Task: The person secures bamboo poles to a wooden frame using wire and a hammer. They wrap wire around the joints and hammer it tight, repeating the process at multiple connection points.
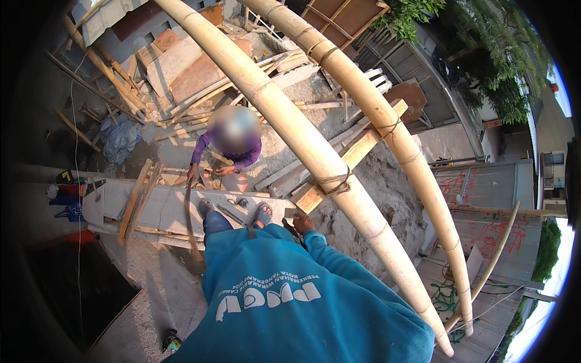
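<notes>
Our right hand point(302, 222) clenches a dark tool point(292, 231) beside the lashed pole point(315, 154). Our left hand is hidden. Next we likely tighten the lashing point(336, 181).

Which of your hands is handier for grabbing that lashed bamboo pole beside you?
Probably the right hand: it shows beside the near bamboo pole, by its rope lashing. The left hand is out of sight.

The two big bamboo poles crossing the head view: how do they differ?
The nearer bamboo pole looks thicker and passes beside the person's right hand; the farther bamboo pole looks slimmer and arcs further right. The nearer is rope-lashed to a timber beam. Both are pale yellow, jointed, slanting down to the right.
</notes>
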The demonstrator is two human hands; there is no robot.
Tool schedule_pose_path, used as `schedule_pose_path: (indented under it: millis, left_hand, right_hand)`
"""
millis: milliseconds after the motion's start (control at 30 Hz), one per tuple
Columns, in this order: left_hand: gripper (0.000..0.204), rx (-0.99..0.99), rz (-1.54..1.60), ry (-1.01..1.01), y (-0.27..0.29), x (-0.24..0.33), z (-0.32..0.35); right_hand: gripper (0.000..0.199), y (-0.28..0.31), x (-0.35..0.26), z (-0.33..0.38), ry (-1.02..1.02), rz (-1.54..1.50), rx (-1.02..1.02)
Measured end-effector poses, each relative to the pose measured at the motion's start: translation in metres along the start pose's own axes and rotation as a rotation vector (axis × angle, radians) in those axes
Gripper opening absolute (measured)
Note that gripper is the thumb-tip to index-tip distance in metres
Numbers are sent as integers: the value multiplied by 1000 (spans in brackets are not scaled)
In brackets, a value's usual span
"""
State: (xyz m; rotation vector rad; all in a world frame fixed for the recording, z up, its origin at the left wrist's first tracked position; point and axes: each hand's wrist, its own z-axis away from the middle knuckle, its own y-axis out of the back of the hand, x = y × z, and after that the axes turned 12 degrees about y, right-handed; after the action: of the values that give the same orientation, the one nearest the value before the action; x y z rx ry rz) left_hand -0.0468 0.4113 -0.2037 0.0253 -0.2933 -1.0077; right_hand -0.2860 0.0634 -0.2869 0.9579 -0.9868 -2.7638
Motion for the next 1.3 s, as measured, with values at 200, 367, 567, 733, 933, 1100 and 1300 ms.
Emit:
schedule_pose_path:
  millis: [200,367,567,733,933,1100,1300]
  left_hand:
    - [58,27,59,4,-1,-29,11]
    - [59,15,46,40,-10,-59,26]
    - [61,0,107,88,-23,-83,42]
    - [63,6,214,146,-52,-108,58]
    - [65,-12,289,206,-65,-129,71]
    - [67,-82,253,314,-38,-166,95]
    - [66,121,642,412,13,-209,127]
  right_hand:
    - [45,19,-35,19,75,99,-80]
    - [42,21,-37,15,52,-20,-66]
    - [43,21,-28,10,16,-151,-84]
    - [41,25,-44,11,-9,-136,-156]
    - [41,24,-61,9,116,37,-220]
    - [43,-1,-51,-18,287,201,-234]
    - [43,-20,-83,-38,362,244,-319]
